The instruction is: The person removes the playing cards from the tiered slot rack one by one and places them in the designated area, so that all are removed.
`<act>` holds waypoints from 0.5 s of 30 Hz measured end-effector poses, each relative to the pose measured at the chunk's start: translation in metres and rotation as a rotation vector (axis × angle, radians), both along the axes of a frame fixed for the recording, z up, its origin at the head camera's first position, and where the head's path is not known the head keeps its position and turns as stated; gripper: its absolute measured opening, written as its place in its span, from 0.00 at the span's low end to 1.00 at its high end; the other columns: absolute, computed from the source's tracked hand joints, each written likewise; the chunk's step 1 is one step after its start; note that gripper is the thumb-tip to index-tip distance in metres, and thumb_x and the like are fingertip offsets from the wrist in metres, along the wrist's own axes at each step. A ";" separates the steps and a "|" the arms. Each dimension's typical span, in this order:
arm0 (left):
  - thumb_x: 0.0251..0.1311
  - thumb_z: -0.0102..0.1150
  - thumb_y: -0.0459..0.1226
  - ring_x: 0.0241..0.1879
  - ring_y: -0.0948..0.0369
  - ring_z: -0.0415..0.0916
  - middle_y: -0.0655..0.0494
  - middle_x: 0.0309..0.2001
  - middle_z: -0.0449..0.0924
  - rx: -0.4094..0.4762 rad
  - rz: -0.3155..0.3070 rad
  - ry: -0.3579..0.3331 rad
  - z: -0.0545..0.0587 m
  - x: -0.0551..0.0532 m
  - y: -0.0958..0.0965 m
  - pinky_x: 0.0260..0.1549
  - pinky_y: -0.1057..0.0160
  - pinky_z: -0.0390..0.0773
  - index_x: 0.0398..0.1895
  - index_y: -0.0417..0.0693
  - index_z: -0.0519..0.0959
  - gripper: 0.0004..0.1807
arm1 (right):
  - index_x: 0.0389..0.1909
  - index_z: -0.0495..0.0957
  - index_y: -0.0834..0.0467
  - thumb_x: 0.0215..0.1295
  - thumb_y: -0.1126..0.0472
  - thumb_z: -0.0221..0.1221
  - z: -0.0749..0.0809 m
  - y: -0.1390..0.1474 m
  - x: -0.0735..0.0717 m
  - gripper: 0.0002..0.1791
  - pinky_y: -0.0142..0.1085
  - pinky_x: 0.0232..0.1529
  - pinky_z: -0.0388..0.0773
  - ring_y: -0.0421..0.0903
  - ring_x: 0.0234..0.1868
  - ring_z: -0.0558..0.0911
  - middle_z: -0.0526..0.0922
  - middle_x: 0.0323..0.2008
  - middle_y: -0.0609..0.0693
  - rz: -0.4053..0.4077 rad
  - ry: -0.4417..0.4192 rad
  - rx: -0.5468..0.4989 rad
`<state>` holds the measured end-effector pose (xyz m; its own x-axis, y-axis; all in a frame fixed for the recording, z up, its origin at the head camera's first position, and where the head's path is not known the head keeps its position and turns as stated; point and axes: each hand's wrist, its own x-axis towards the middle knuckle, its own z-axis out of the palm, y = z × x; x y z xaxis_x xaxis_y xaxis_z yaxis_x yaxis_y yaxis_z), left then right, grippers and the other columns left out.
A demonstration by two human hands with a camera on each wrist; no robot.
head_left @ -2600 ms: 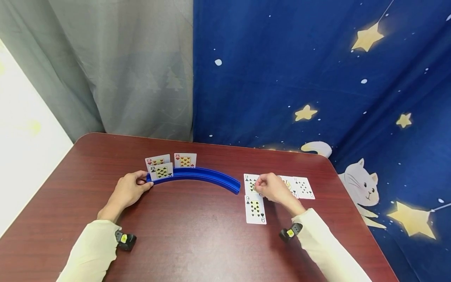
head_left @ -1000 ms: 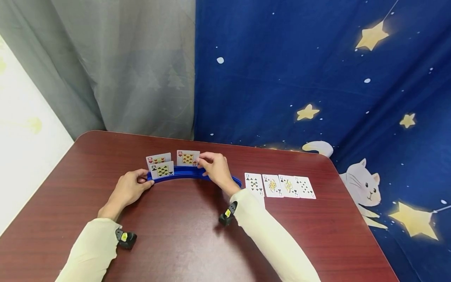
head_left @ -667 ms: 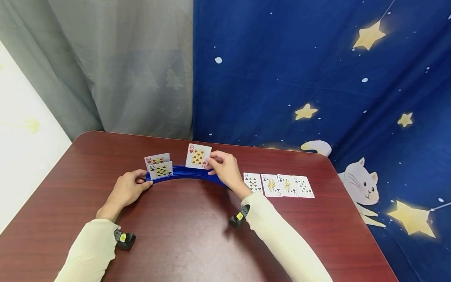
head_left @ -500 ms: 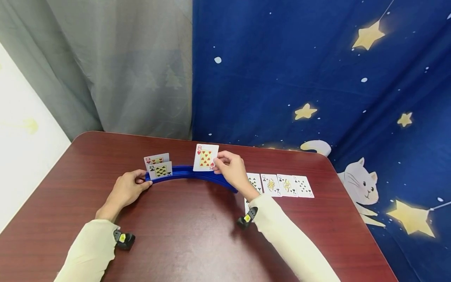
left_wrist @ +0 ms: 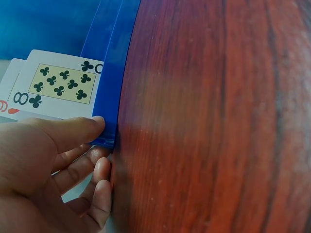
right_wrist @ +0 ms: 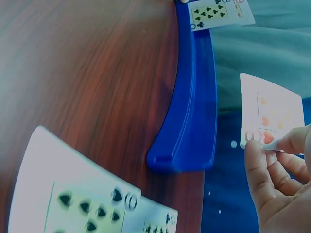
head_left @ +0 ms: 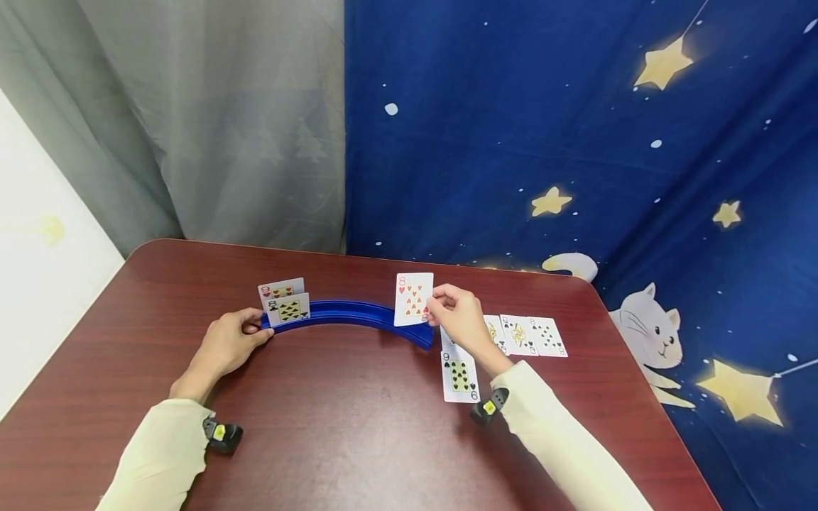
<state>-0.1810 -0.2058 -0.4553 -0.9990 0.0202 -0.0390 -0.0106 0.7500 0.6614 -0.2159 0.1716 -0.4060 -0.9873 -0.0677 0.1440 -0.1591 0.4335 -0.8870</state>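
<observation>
My left hand (head_left: 228, 343) grips the left end of a curved blue card holder (head_left: 348, 312), thumb on its front edge in the left wrist view. Two cards stand in that end: the eight of clubs (left_wrist: 60, 82) in front and the nine of hearts (head_left: 265, 289) behind it. My right hand (head_left: 463, 319) pinches the eight of hearts (head_left: 413, 298) by its lower right corner. The card is upright and overlaps the holder's right end in the head view. In the right wrist view, thumb and fingers (right_wrist: 260, 179) meet at the card's edge.
Right of the holder, the nine of spades (head_left: 460, 377) lies face up on the brown table (head_left: 358, 440). Behind it runs a row of face-up cards, with a card (head_left: 519, 335) bearing a yellow figure and the eight of spades (head_left: 547, 337) at the right. Curtains hang behind the table.
My right hand went from the flat cards to the eight of hearts in the holder, lifted it out and carried it right. My left hand has stayed on the holder's end.
</observation>
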 end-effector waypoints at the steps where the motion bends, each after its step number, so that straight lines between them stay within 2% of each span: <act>1: 0.66 0.61 0.39 0.44 0.46 0.79 0.34 0.46 0.82 0.000 0.000 -0.001 0.000 0.000 0.000 0.45 0.45 0.75 0.58 0.30 0.74 0.24 | 0.37 0.81 0.66 0.64 0.67 0.59 0.000 0.004 0.001 0.06 0.36 0.28 0.84 0.46 0.24 0.86 0.85 0.25 0.57 -0.006 0.005 0.010; 6: 0.66 0.61 0.39 0.44 0.46 0.78 0.34 0.46 0.82 0.000 0.004 -0.003 0.000 0.001 0.000 0.45 0.45 0.75 0.58 0.30 0.74 0.24 | 0.35 0.82 0.63 0.62 0.65 0.60 -0.003 0.024 0.006 0.05 0.31 0.26 0.81 0.40 0.21 0.83 0.86 0.23 0.52 -0.050 0.003 0.084; 15: 0.66 0.61 0.39 0.43 0.47 0.78 0.34 0.45 0.82 -0.004 0.002 0.002 0.000 0.001 0.000 0.44 0.46 0.75 0.58 0.30 0.74 0.24 | 0.37 0.82 0.63 0.62 0.66 0.60 -0.005 0.066 0.020 0.06 0.30 0.27 0.79 0.43 0.21 0.82 0.84 0.21 0.52 -0.062 -0.096 0.196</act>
<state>-0.1804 -0.2054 -0.4551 -0.9992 0.0185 -0.0368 -0.0102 0.7526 0.6584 -0.1960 0.2372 -0.4108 -0.9990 -0.0238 0.0390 -0.0454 0.6050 -0.7949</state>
